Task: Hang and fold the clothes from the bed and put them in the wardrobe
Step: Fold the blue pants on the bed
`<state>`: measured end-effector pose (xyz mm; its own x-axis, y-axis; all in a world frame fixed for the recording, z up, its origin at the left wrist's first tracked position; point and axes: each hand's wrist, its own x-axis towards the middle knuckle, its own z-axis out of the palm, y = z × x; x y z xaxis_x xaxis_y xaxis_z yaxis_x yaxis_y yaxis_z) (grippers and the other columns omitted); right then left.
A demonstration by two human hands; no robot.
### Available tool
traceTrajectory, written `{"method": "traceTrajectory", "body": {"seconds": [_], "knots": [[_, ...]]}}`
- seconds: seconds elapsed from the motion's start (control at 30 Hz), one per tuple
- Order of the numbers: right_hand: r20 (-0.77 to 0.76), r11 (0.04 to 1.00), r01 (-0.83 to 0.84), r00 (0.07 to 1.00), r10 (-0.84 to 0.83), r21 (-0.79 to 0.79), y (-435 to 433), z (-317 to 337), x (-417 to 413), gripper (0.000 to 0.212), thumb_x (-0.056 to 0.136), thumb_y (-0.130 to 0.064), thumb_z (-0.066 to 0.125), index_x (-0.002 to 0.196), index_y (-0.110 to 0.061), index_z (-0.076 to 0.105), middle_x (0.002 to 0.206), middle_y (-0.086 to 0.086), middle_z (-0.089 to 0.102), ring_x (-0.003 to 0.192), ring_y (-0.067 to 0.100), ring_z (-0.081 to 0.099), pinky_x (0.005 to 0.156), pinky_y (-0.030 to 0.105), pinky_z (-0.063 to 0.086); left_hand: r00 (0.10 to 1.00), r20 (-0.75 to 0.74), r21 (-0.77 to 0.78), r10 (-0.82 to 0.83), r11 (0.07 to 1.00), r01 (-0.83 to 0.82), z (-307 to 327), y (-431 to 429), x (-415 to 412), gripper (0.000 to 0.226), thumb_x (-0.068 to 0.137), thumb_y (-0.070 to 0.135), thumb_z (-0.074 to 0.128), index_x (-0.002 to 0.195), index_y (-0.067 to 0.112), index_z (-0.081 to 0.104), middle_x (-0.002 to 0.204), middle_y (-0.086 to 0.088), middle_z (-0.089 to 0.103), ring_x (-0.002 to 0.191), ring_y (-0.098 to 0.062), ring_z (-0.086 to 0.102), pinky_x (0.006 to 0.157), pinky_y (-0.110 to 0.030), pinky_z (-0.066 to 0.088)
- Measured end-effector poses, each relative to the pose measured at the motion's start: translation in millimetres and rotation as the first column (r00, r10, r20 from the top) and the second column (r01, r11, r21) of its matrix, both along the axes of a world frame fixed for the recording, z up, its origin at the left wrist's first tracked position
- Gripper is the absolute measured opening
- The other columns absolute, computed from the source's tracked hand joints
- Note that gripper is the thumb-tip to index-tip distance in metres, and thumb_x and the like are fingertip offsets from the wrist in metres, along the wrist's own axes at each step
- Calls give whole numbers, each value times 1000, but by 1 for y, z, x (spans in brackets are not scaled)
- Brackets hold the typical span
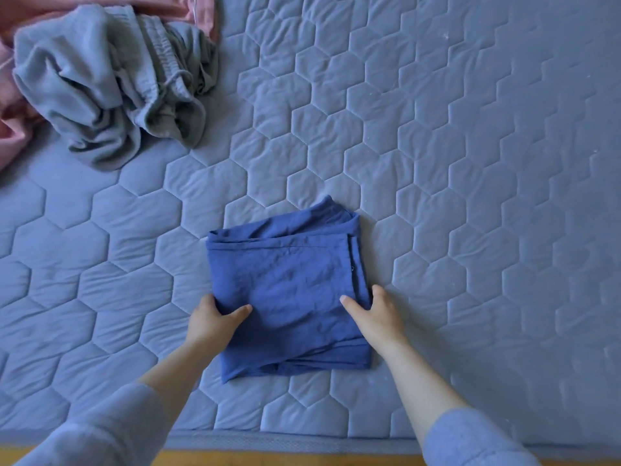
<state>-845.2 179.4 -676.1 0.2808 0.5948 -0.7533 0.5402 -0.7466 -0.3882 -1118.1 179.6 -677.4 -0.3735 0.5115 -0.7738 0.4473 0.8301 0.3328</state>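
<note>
A dark blue garment (289, 280), folded into a rough square, lies on the quilted blue bed cover (470, 163) near the front edge. My left hand (211, 321) grips its left side, thumb on top and fingers tucked beneath. On the right side my right hand (373, 314) holds it the same way, thumb over the cloth and fingers round the edge.
A crumpled grey garment (107, 85) lies in a heap at the far left of the bed, on top of a pink garment (13, 136). The bed's front edge (285, 443) runs along the bottom, with a strip of wooden floor (285, 460) below it.
</note>
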Motion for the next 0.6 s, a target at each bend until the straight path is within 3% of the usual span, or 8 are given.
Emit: {"method": "traceTrajectory", "body": {"seconds": [0.07,0.2,0.33,0.43,0.6], "knots": [[-83,998,58,995,-59,-18,5,-4,-2,71,78,-55,69,130,-15,42,127,-4,50,118,19,51,97,34,44,997,49,5,62,998,-62,-1,0,0,29,82,25,72,101,10,57,97,-7,64,86,-25,57,67,-33,41],[-130,997,73,989,-68,38,4,-10,-15,47,81,-41,75,110,-10,53,112,2,64,107,22,61,94,38,49,995,84,35,58,998,-61,7,-1,1,14,87,23,59,98,14,57,85,1,62,78,-18,55,69,-32,40],[-164,977,152,978,-127,150,0,9,-22,25,84,-34,72,98,-17,60,96,-7,68,93,16,64,75,23,48,994,106,119,34,992,-47,30,-1,2,14,87,21,56,99,14,54,87,-3,63,79,-19,57,67,-34,42],[-162,958,180,976,-146,221,-2,43,-23,19,84,-32,72,86,-21,57,86,-11,65,79,5,62,60,13,41,991,134,187,3,982,-28,60,2,0,9,87,21,57,94,18,53,87,-1,64,83,-21,59,74,-36,45],[-203,892,263,959,-199,368,-9,125,-22,13,84,-16,71,83,-21,60,79,-9,67,64,-6,59,55,5,41,973,191,301,-129,951,67,133,13,-2,18,88,22,55,105,27,53,88,8,64,85,-17,59,75,-33,44]]}}
